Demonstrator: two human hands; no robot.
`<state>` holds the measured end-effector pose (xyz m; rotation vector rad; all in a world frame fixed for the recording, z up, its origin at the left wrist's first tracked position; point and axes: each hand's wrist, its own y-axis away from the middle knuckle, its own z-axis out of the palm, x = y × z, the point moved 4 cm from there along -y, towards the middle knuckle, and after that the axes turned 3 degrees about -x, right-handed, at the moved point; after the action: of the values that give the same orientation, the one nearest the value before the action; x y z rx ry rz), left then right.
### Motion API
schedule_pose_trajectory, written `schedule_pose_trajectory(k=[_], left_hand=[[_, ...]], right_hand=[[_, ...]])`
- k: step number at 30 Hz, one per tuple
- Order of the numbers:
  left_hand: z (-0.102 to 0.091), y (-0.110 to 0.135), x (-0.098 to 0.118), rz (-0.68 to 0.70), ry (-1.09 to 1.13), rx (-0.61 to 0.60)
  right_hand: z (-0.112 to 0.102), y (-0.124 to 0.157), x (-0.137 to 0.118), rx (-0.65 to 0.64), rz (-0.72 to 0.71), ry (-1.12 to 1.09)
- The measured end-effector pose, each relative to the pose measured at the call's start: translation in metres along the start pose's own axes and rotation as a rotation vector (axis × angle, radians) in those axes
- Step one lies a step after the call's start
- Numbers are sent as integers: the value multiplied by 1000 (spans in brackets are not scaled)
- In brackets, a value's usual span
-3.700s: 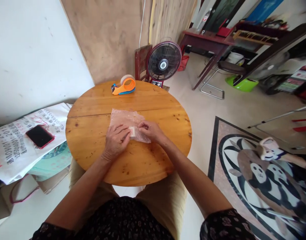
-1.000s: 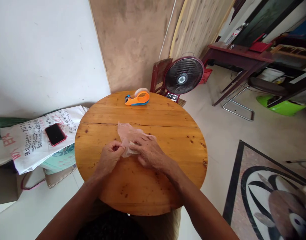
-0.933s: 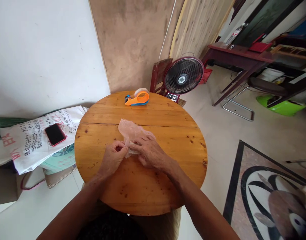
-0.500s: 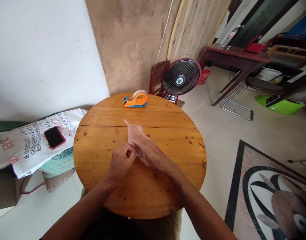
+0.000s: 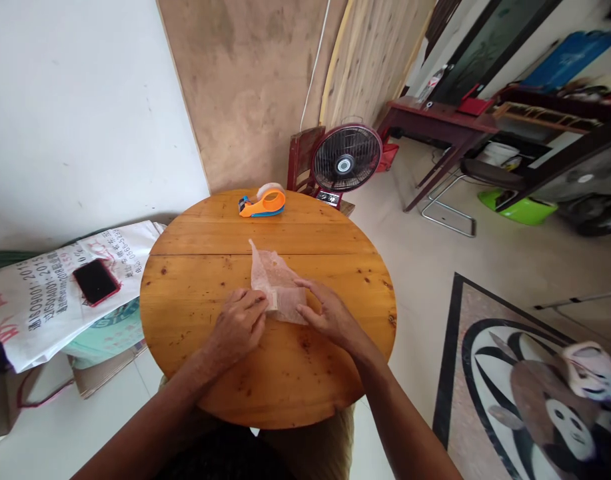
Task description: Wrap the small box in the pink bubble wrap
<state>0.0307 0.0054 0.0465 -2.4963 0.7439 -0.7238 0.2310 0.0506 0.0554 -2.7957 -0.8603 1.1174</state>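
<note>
A crinkled, translucent pinkish plastic sheet (image 5: 272, 265), looking like bubble wrap, lies on the round wooden table (image 5: 265, 387). Its near part is folded over around a small, pale flat piece (image 5: 272, 300), whose kind I cannot make out. My left hand (image 5: 241, 319) rests at the left side of this fold, fingers bent and pressed together on its edge. On the other side, my right hand (image 5: 330, 312) has thumb and fingers apart, with the fingertips at the right edge of the sheet. Beyond both hands, an orange and blue tape dispenser (image 5: 262, 203) stands near the table's far edge.
Left of the table, a phone (image 5: 96, 281) lies on a printed white sack (image 5: 40, 293). A fan (image 5: 346, 160) stands on a wooden chair (image 5: 302, 150) behind the table. Farther right are a dark red desk (image 5: 435, 123) and a stool (image 5: 492, 172).
My right hand has come off the top of the sheet and moved right, its fingers spreading. My left hand has gone from a pinch to lying over the fold. The view has shifted slightly.
</note>
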Motion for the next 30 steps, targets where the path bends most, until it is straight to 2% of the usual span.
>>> schedule_pose_trajectory(k=[5, 9, 14, 17, 23, 30], left_hand=[[4, -2, -10, 108, 25, 29], [3, -5, -13, 163, 62, 22], [3, -9, -17, 174, 98, -14], [4, -8, -18, 175, 149, -30], [0, -4, -21, 231, 177, -31], [6, -7, -27, 279, 176, -25]], right_hand=[[10, 15, 16, 152, 349, 69], [21, 15, 22, 117, 521, 61], [26, 5, 20, 99, 553, 64], [30, 0, 18, 131, 560, 30], [41, -5, 16, 270, 502, -403], [47, -11, 6, 307, 514, -562]])
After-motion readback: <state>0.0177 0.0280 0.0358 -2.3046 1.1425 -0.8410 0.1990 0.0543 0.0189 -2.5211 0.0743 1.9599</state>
